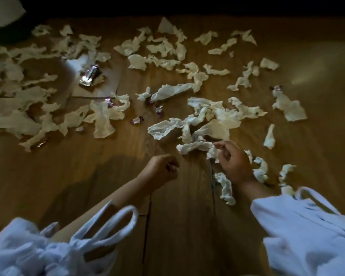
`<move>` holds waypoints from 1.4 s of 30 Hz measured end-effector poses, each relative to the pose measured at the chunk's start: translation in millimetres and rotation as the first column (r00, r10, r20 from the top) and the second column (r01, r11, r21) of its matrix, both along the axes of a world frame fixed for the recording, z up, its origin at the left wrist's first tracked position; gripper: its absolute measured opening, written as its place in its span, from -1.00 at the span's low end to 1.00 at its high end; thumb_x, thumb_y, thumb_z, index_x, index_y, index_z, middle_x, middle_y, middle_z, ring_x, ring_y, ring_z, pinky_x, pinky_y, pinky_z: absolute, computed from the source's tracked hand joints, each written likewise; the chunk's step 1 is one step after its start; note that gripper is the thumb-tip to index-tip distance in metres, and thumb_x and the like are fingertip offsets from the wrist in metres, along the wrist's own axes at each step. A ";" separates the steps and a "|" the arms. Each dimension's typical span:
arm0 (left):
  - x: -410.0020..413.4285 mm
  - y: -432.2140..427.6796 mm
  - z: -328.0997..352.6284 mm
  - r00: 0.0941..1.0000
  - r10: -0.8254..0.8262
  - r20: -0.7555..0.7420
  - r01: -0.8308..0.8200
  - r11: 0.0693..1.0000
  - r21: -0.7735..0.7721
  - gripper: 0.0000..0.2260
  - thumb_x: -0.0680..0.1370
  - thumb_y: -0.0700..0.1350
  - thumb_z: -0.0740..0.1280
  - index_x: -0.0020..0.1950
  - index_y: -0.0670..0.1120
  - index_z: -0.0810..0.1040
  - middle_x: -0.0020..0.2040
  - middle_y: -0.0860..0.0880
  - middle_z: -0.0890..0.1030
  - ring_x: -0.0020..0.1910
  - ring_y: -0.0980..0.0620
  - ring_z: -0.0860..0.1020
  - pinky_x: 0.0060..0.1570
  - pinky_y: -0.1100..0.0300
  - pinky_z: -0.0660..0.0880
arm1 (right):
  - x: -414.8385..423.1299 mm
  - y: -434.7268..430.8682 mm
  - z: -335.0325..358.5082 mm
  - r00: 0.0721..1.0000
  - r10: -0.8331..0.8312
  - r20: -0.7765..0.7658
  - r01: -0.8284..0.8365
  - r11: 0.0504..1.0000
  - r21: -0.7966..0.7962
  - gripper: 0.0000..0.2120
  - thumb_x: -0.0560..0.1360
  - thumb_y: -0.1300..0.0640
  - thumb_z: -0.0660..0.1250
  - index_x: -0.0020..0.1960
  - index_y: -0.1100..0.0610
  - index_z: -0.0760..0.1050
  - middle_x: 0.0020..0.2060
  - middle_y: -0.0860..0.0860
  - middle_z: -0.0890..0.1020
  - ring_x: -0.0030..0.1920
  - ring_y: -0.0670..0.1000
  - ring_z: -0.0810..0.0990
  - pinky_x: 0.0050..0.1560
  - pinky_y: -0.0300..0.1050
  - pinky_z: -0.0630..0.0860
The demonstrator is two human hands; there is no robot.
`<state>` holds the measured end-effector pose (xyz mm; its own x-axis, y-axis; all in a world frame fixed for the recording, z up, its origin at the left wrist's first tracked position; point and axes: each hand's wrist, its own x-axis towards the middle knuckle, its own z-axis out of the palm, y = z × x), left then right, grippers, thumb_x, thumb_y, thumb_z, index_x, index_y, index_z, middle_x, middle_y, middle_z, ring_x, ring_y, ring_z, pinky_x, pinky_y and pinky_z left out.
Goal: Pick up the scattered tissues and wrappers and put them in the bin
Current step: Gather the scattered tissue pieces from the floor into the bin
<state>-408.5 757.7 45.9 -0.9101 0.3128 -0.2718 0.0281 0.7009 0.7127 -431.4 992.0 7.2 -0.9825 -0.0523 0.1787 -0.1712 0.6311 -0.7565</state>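
Wood-plank floor (108, 166) strewn with crumpled white tissues (213, 116) (shiny foil wrappers (89, 75) among them), right hand (234, 164) grip pinching one wrinkled tissue (193, 146), left hand (163, 170) curled, grip contents unclear.

Wooden floor (177, 226) strewn with white tissues (207, 116). Small shiny wrappers (136, 120) among them; larger foil wrapper (89, 75) further back on left. Right hand (234, 165) pinches crumpled tissue (195, 146) at near edge of pile. Left hand (163, 169) curled in fist over bare boards, contents unclear. White sleeves (307, 226) at bottom.
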 end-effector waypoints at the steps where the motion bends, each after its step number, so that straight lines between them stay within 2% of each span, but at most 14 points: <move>1: -3.9 13.7 -4.8 0.999 0.050 -0.008 -0.049 0.997 0.053 -0.87 0.50 -0.25 0.33 0.03 -0.13 0.56 -0.06 0.00 0.56 -0.15 0.15 0.57 -0.19 0.35 0.53 | 2.9 19.5 -1.5 1.000 -0.010 -0.012 0.011 0.999 0.036 -0.76 0.49 0.15 0.16 0.04 0.16 0.56 -0.03 0.01 0.56 0.02 -0.07 0.50 0.01 -0.37 0.38; 5: -1.7 65.1 -14.1 0.982 0.187 0.017 -0.187 0.974 0.130 -0.86 0.59 -0.15 0.16 0.06 -0.07 0.48 0.02 -0.03 0.52 -0.08 0.09 0.50 -0.12 0.22 0.50 | 18.8 95.0 -11.4 0.930 -0.362 0.064 0.357 0.930 0.086 -0.73 0.49 0.18 0.14 0.05 0.24 0.55 0.02 0.19 0.59 0.07 0.15 0.54 0.05 -0.17 0.35; 8: 5.8 102.0 -22.0 0.992 -0.027 -0.119 0.012 0.992 -0.126 -0.70 0.59 0.02 0.13 0.30 0.00 0.33 0.28 -0.05 0.39 0.21 0.00 0.38 0.18 0.11 0.42 | 45.8 127.9 -26.6 0.824 -0.565 0.040 0.543 0.808 0.227 -0.56 0.46 -0.07 0.14 0.13 0.23 0.50 0.09 0.23 0.57 0.11 0.24 0.52 0.11 0.01 0.42; 12: 11.1 138.8 -43.6 0.913 -0.397 -0.093 0.325 0.845 -0.424 -0.32 0.48 0.28 0.19 0.49 0.09 0.00 0.48 -0.07 0.10 0.44 -0.11 0.12 0.35 0.01 0.22 | 73.5 136.0 -46.3 0.833 -0.551 0.039 0.492 0.773 0.401 -0.20 0.36 -0.41 0.10 0.40 0.11 0.24 0.39 0.16 0.32 0.37 0.18 0.30 0.33 0.14 0.29; 15: 17.1 146.7 -57.2 0.897 -0.441 -0.015 0.372 0.774 -0.513 -0.42 0.53 0.16 0.20 0.47 0.00 0.09 0.43 -0.10 0.16 0.40 -0.12 0.17 0.31 0.04 0.27 | 66.5 129.9 -53.4 0.849 -0.507 0.150 0.452 0.843 0.292 -0.03 0.27 -0.56 0.03 0.48 0.03 0.04 0.46 0.12 0.22 0.40 0.18 0.26 0.34 0.12 0.29; 17: 20.4 140.0 -58.7 0.921 -0.390 -0.020 0.341 0.828 -0.446 -0.58 0.58 0.07 0.16 0.40 -0.02 0.21 0.38 -0.07 0.25 0.35 -0.07 0.24 0.26 0.10 0.32 | 52.1 116.3 -54.7 0.893 -0.396 0.213 0.376 0.918 0.127 0.02 0.22 -0.58 0.10 0.49 -0.02 -0.02 0.46 0.09 0.20 0.40 0.13 0.28 0.27 0.00 0.35; 20: 18.2 117.5 -57.3 0.966 -0.240 -0.093 0.210 0.944 -0.253 -0.77 0.60 -0.03 0.15 0.24 -0.02 0.38 0.23 0.01 0.40 0.23 0.05 0.36 0.14 0.22 0.37 | 27.2 86.2 -49.7 0.952 -0.211 0.220 0.215 0.977 0.006 0.01 0.19 -0.52 0.24 0.48 -0.12 -0.05 0.46 0.03 0.19 0.40 -0.03 0.22 0.29 -0.10 0.27; 23: 3.1 92.0 -58.3 0.977 0.084 -0.194 -0.097 0.993 -0.060 -0.93 0.54 -0.15 0.26 0.01 -0.04 0.45 0.08 0.00 0.43 0.05 0.06 0.42 -0.04 0.26 0.44 | 14.0 64.9 -52.0 0.984 0.008 0.180 -0.045 0.978 0.205 -0.14 0.27 -0.41 0.23 0.45 -0.20 -0.02 0.49 0.03 0.12 0.48 -0.02 -0.01 0.37 -0.12 -0.01; 25: -15.4 78.7 -57.8 0.928 0.301 -0.218 -0.298 0.953 0.049 -0.93 0.51 -0.23 0.29 -0.05 -0.10 0.45 0.03 -0.02 0.40 0.01 0.00 0.43 -0.05 0.14 0.49 | 13.7 58.9 -60.7 0.983 0.114 0.144 -0.153 0.944 0.291 -0.33 0.36 -0.32 0.18 0.42 -0.16 0.17 0.45 0.09 0.24 0.49 0.08 0.04 0.38 -0.05 0.02; 28: -50.2 64.3 -54.2 0.865 0.394 -0.311 -0.419 0.908 -0.014 -0.91 0.55 -0.18 0.24 -0.03 -0.20 0.46 0.04 -0.12 0.41 0.06 -0.12 0.39 0.02 0.02 0.42 | 17.1 57.8 -76.6 0.978 0.202 -0.043 -0.172 0.912 0.372 -0.61 0.40 -0.08 0.21 0.19 0.01 0.44 0.13 0.15 0.56 0.26 0.10 0.38 0.29 0.12 0.32; 31: -79.7 59.4 -56.2 0.898 0.308 -0.314 -0.385 0.895 -0.225 -0.77 0.59 -0.06 0.18 0.11 -0.19 0.46 0.36 -0.21 0.31 0.37 -0.22 0.22 0.31 -0.09 0.24 | 19.6 61.5 -78.6 0.967 0.237 -0.096 -0.191 0.919 0.346 -0.73 0.35 0.06 0.25 0.05 0.03 0.40 -0.05 0.09 0.59 0.03 0.01 0.42 0.12 -0.12 0.34; 35: -91.5 74.1 -60.4 0.983 0.139 -0.117 -0.169 0.938 -0.303 -0.57 0.57 0.16 0.10 0.34 -0.06 0.33 0.55 0.02 -0.14 0.49 -0.21 -0.25 0.43 -0.24 -0.20 | 17.3 73.1 -68.7 1.000 0.023 -0.013 -0.021 0.994 0.104 -0.78 0.38 0.16 0.28 0.01 0.05 0.37 -0.01 0.13 0.54 -0.03 -0.02 0.50 -0.03 -0.42 0.33; 39: -78.7 97.6 -75.1 0.997 0.079 0.021 -0.065 0.926 -0.371 -0.24 0.39 0.43 0.11 0.49 0.09 0.14 0.53 0.04 -0.28 0.46 -0.17 -0.36 0.37 -0.28 -0.29 | -12.7 100.9 -47.1 0.896 -0.434 -0.090 0.426 0.900 -0.093 -0.84 0.43 0.23 0.27 0.01 0.22 0.48 -0.05 0.03 0.53 -0.03 0.03 0.52 -0.08 -0.29 0.40; 42: -70.8 105.6 -83.7 0.983 0.130 -0.133 -0.173 0.897 -0.408 -0.15 0.36 0.42 0.21 0.49 0.05 -0.04 0.50 -0.01 -0.34 0.42 -0.16 -0.44 0.36 -0.22 -0.40 | -49.7 125.8 -40.8 0.850 -0.527 -0.004 0.527 0.849 -0.034 -0.73 0.49 0.37 0.22 0.15 0.20 0.51 0.25 0.14 0.46 0.27 0.11 0.43 0.14 -0.14 0.43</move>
<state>-479.3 863.3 -37.8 -0.9665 0.0473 -0.2522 -0.0467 0.9339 0.3544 -481.0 1117.8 -33.5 -0.8585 0.4787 0.1839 0.1711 0.6055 -0.7772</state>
